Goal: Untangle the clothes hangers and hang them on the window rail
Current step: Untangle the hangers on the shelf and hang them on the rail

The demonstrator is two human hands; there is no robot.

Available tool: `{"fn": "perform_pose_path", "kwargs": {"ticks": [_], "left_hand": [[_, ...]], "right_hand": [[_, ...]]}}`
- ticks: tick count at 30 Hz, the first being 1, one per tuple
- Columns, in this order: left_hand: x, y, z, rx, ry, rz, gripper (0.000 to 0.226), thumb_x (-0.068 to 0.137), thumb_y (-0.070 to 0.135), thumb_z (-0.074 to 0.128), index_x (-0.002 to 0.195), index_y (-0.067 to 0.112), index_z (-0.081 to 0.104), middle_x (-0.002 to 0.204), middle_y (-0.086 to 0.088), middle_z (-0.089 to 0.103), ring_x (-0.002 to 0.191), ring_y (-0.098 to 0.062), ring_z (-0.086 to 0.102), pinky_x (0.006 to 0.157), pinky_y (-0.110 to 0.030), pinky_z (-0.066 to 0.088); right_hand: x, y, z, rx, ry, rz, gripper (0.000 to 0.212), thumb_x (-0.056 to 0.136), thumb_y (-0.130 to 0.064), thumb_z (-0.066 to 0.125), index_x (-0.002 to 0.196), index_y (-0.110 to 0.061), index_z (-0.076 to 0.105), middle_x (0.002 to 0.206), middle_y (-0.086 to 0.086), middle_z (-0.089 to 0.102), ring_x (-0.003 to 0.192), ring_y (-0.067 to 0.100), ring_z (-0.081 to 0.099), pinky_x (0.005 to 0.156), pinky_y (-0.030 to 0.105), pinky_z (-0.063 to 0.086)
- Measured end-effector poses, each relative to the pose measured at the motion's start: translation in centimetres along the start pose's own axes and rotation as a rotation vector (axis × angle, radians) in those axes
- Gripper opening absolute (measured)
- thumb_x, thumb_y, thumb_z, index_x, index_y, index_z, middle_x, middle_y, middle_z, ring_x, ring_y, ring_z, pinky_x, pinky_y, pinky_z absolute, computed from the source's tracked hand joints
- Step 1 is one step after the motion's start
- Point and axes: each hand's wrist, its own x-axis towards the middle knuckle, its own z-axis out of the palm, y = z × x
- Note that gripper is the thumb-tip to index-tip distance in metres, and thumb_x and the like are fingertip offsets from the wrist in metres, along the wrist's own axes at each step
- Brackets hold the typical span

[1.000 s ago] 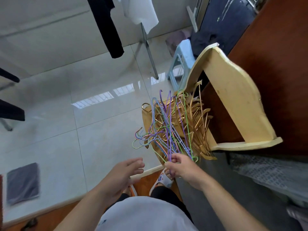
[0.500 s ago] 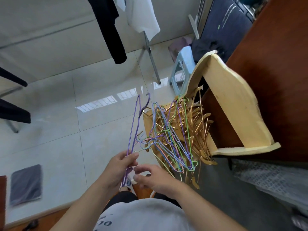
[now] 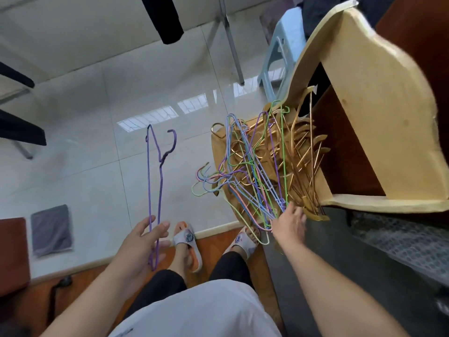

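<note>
A single purple wire hanger (image 3: 155, 186) stands upright, free of the pile, hook at the top. My left hand (image 3: 143, 242) holds its lower end between thumb and fingers. A tangle of coloured wire hangers (image 3: 252, 171) lies mixed with gold hangers (image 3: 301, 152) on the tan seat (image 3: 217, 152) of a pale wooden chair (image 3: 371, 98). At the pile's near end my right hand (image 3: 290, 223) touches the lower corners of the coloured hangers, its fingers extended. No window rail is in view.
A light blue plastic stool (image 3: 284, 45) and a metal rack leg (image 3: 230, 45) stand beyond the chair. A black garment (image 3: 165, 18) hangs above the tiled floor. A grey cloth (image 3: 52, 229) lies at left. A dark grey surface (image 3: 364, 263) runs along the right.
The purple hanger came out of the tangle and my left hand carried it off to the left. My right hand let it go and reached back to the pile.
</note>
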Motion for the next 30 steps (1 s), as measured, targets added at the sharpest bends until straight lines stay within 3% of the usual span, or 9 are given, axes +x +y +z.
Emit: {"fn": "perform_pose_path", "kwargs": {"ticks": [6,10,15,19,22,27,30], "left_hand": [[0.5,-1.2,-1.1,-0.003,0.007,0.019,0.076,0.073,0.044,0.079,0.143,0.034,0.051,0.121,-0.011,0.07,0.103,-0.029,0.069,0.103,-0.048,0.051],[0.6,-1.1,-1.5,0.023,0.017,0.066,0.078,0.071,0.046,0.077,0.144,0.032,0.051,0.116,-0.006,0.072,0.107,-0.028,0.069,0.102,-0.048,0.05],[0.6,-0.8,-1.9,0.004,0.023,0.101,0.078,0.075,0.046,0.075,0.146,0.028,0.049,0.115,-0.007,0.07,0.117,-0.033,0.065,0.109,-0.054,0.046],[0.0,-0.2,-2.1,0.007,0.022,0.118,0.069,0.086,0.04,0.071,0.148,0.025,0.047,0.116,-0.01,0.068,0.106,-0.03,0.068,0.104,-0.05,0.05],[-0.5,0.1,-2.3,-0.001,0.017,0.094,0.073,0.082,0.042,0.073,0.148,0.024,0.048,0.116,-0.009,0.069,0.106,-0.029,0.068,0.1,-0.046,0.053],[-1.3,0.7,-2.5,-0.017,-0.023,0.061,0.059,0.089,0.039,0.071,0.142,0.02,0.053,0.117,-0.009,0.068,0.107,-0.029,0.067,0.091,-0.043,0.054],[-1.4,1.2,-2.7,-0.005,-0.037,0.064,0.054,0.089,0.041,0.071,0.137,0.02,0.057,0.117,-0.008,0.067,0.105,-0.029,0.067,0.094,-0.046,0.053]], "right_hand": [[2.2,-1.0,1.8,-0.03,-0.018,0.122,0.069,0.086,-0.029,0.072,0.144,-0.012,0.039,0.147,0.016,0.043,0.131,0.035,0.04,0.104,0.049,0.04],[2.6,-1.4,1.9,-0.052,-0.027,0.111,0.076,0.083,-0.03,0.075,0.145,-0.009,0.037,0.145,0.017,0.043,0.13,0.034,0.043,0.104,0.047,0.045],[2.4,-1.3,1.4,-0.114,0.014,0.06,0.07,0.085,-0.035,0.072,0.139,-0.002,0.043,0.138,0.018,0.049,0.121,0.034,0.05,0.097,0.043,0.052],[1.9,-1.1,0.1,-0.072,-0.014,0.065,0.073,0.085,-0.04,0.072,0.138,0.0,0.043,0.137,0.018,0.049,0.124,0.034,0.049,0.099,0.043,0.05],[1.3,-0.8,-1.1,-0.01,-0.04,0.066,0.079,0.084,-0.042,0.074,0.142,0.0,0.04,0.142,0.017,0.048,0.128,0.034,0.047,0.102,0.042,0.047],[-2.1,0.5,-3.7,0.058,-0.085,0.088,0.082,0.08,-0.042,0.075,0.144,-0.003,0.041,0.145,0.013,0.046,0.132,0.03,0.045,0.107,0.042,0.046],[-4.5,0.9,-4.9,0.112,-0.12,0.07,0.071,0.075,-0.041,0.075,0.132,-0.007,0.049,0.133,0.012,0.054,0.122,0.03,0.052,0.101,0.043,0.049]]}}
